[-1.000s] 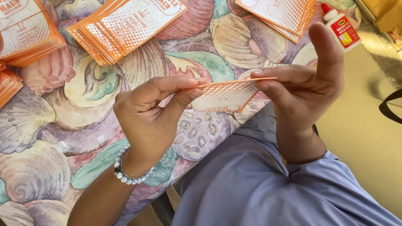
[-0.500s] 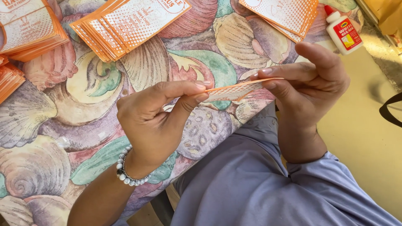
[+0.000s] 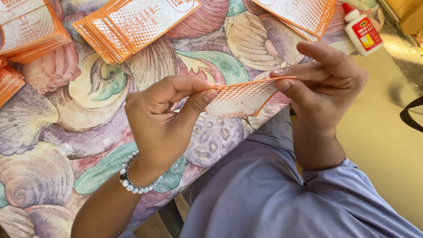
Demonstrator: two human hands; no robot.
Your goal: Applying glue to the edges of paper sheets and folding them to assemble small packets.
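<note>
Both of my hands hold one orange-and-white dotted paper piece (image 3: 240, 98) just above the table's near edge. My left hand (image 3: 165, 121), with a bead bracelet on the wrist, pinches its left end between thumb and fingers. My right hand (image 3: 324, 83) pinches its right end, fingers on top and thumb beneath. The piece is folded, its crease running along the top between my hands.
The table (image 3: 53, 132) wears a cloth printed with seashells. Stacks of the same orange paper pieces lie at the far left (image 3: 26, 31), far middle (image 3: 132, 24) and far right (image 3: 304, 13). A small white glue bottle (image 3: 362, 30) with a red cap lies at the right edge.
The paper went from a flatter, open tilt to a tight fold. My right fingers have come down onto its top edge, and my left thumb has pressed along the crease.
</note>
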